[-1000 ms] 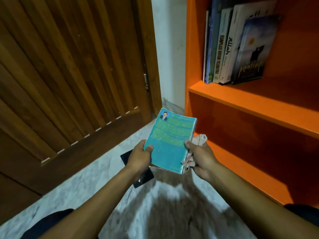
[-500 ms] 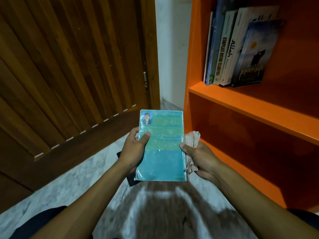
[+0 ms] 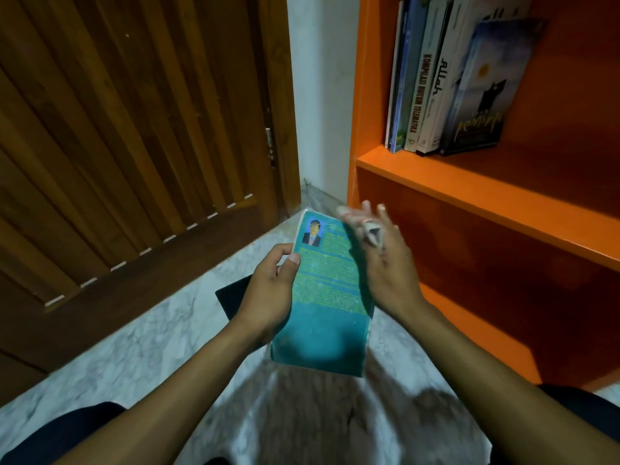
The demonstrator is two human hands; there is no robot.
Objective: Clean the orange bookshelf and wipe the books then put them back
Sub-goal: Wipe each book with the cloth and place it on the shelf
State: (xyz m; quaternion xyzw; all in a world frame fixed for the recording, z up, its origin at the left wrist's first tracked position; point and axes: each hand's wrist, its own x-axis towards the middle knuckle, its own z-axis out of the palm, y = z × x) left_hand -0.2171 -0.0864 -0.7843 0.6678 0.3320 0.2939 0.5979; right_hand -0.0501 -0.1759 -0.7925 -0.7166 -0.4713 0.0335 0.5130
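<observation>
Our arms are bare from the bottom of the view up to the wrists, with no sleeves, watch or bracelet showing on either. Our left hand (image 3: pixel 270 286) wears nothing on its fingers, with short trimmed nails on the thumb and forefinger. Our right hand (image 3: pixel 385 263) is blurred toward the fingertips, so we cannot make out its nails. Dark, navy-looking trouser fabric covers our left knee (image 3: pixel 63 431) and our right knee (image 3: pixel 580 414) at the lower corners.

Your single head camera looks forward and down, close over the teal book (image 3: pixel 327 290), perhaps tilted slightly.
</observation>
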